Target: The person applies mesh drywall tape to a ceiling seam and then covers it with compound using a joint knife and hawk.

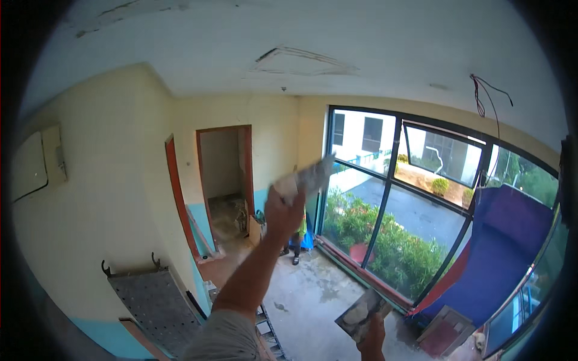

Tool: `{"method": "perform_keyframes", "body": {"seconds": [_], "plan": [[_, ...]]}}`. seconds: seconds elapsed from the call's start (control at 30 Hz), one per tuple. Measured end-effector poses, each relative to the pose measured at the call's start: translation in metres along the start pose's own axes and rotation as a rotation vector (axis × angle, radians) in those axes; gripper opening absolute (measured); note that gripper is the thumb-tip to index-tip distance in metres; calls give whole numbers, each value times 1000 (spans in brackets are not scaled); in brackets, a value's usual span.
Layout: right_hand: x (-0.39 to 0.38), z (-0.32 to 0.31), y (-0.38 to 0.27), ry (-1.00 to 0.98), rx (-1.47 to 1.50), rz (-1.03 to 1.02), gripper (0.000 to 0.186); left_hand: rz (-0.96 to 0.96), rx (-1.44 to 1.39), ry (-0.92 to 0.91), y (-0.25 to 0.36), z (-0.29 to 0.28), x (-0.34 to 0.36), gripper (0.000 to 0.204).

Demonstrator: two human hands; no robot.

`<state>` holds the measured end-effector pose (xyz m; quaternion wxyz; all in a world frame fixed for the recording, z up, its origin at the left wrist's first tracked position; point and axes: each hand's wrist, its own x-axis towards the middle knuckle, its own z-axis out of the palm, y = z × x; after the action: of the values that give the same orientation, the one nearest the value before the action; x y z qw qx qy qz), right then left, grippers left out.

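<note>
My left hand (285, 210) is raised on an outstretched arm in a grey sleeve, its fingers closed around a plastering trowel. The long flat blade of this plastering trowel (310, 177) is smeared with pale grey plaster and tilts up to the right, below the ceiling in the picture. Lower right, my right hand (373, 338) grips a flat rectangular trowel (359, 315) with a lump of greyish plaster on its face. On the white ceiling above, a rectangular patch (307, 62) shows rough, partly dark outlines. The two tools are well apart.
Large dark-framed windows (385, 198) fill the right, with a blue cloth (506, 246) hanging there. Loose wires (481, 99) dangle from the ceiling. A ladder (269, 337) and a perforated dark board (156, 307) are below. Someone's legs (295, 251) show near a doorway (224, 180).
</note>
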<state>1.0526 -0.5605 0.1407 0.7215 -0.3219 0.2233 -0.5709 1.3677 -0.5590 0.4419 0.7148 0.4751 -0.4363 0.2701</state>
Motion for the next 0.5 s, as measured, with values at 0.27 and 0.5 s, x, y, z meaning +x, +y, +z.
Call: {"method": "perform_keyframes", "body": {"seconds": [0.27, 0.5], "plan": [[-10, -91, -6, 255, 21, -22, 50, 591, 108, 402, 85, -60, 238, 46], [-9, -129, -1, 281, -81, -64, 52, 827, 298, 369, 157, -101, 328, 39]]}}
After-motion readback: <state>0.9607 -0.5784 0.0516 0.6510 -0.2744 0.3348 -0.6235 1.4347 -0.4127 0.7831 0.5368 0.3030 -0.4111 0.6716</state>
